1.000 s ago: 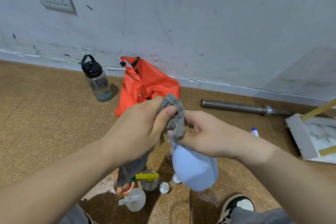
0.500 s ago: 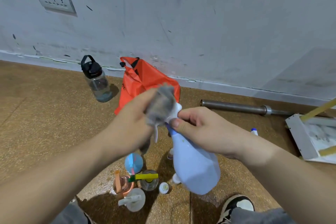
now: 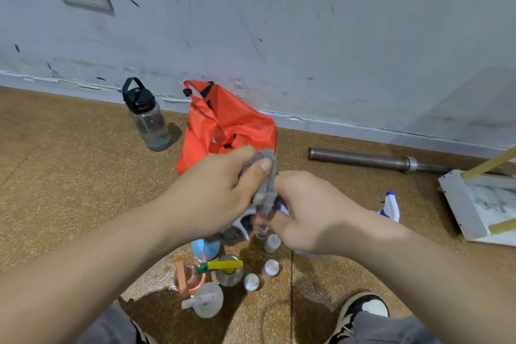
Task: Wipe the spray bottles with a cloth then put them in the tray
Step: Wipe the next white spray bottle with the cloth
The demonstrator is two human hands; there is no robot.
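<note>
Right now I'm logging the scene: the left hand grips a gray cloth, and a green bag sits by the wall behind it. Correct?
Not quite: the bag is orange, not green, as the head view shows. The left hand does grip a gray cloth, and the bag sits by the wall behind it.

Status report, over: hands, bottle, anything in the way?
Left hand grips grey cloth on spray bottle head. Right hand holds that bottle, mostly hidden. Second bottle on floor toward tray.
</note>
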